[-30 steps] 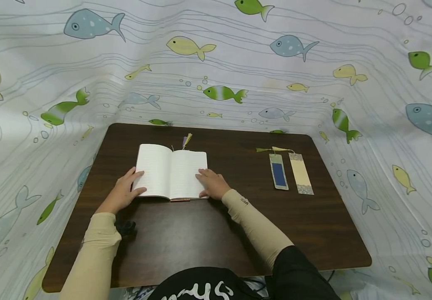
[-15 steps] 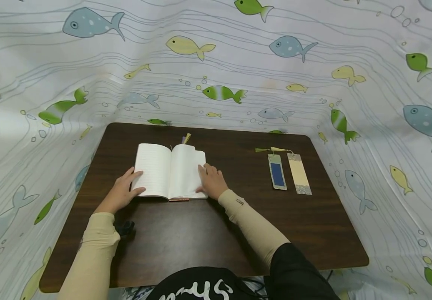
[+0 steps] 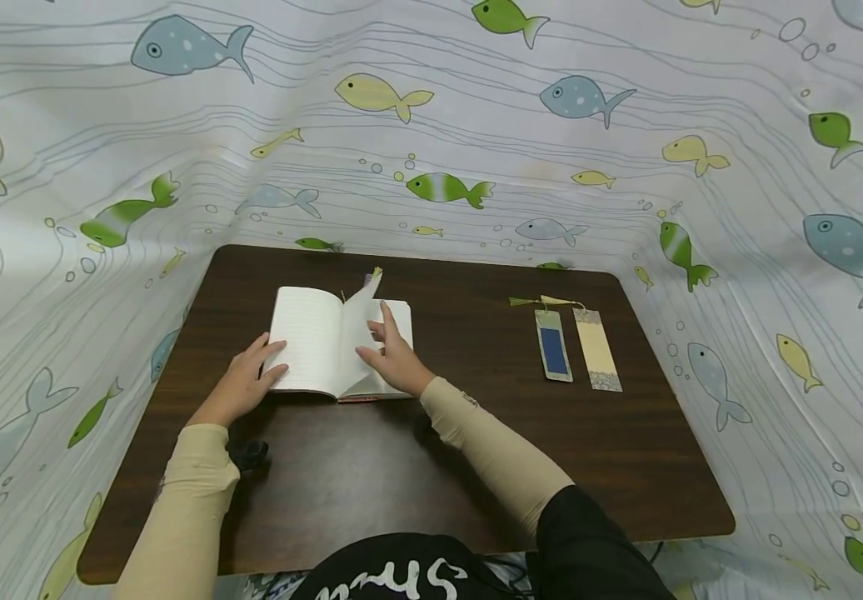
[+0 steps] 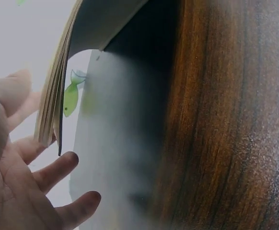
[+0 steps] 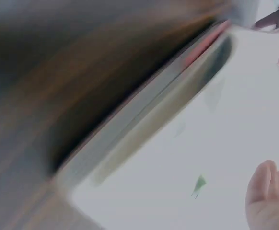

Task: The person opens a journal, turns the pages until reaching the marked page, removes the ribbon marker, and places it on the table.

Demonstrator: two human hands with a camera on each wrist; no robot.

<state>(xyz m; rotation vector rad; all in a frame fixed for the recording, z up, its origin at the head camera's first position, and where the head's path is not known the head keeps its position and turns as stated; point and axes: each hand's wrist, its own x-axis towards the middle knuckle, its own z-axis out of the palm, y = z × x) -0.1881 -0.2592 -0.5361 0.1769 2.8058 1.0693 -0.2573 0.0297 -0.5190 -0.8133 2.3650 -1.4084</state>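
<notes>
Nothing readable: cut-off white lettering (image 3: 394,581) on the black shirt (image 3: 375,550)

Lined notebook (image 3: 330,346) lies open, a leaf (image 3: 356,333) raised

It rests between nine and ten o'clock from the tabletop's (image 3: 371,483) middle, spine toward twelve. Faint ruling crosses its white nine-o'clock page (image 3: 306,337); the leaf's far corner tips toward one.

The dark brown bench (image 5: 39,120) is too blurred for me to pick out its edges. A book lies on it with a white page (image 5: 163,163) face up, page edges (image 5: 125,127) on the near side, a pinkish-red strip (image 5: 204,48) at one end. A green mark (image 5: 198,184) shows against the white. The right hand (image 5: 270,201) has its fingers close together by the page; contact is unclear.
</notes>
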